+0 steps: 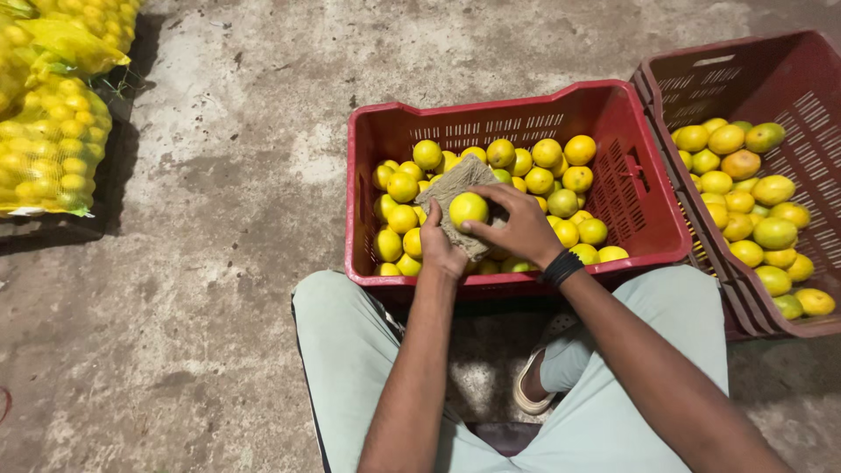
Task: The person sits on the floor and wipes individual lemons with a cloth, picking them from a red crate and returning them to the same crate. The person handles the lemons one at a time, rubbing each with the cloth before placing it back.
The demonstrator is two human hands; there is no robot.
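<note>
left hand (441, 248): cupping burlap cloth (455, 188), closed around it
right hand (517, 226): fingertips pinching yellow fruit (468, 208)
risk: fruit may be slipping into red crate (385, 123); light grip

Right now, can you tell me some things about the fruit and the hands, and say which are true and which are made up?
1. The right hand grips a yellow fruit. True.
2. The fruit rests on a blue towel. False: it rests on a brown rough cloth, held by the left hand.
3. There are two red crates. True: the near crate sits in front of the person, and the far crate is to its right.
4. The far crate has nothing in it. False: it holds yellow and greenish fruit.
5. The net bags at upper left hold green apples. False: they hold yellow fruit.
</note>
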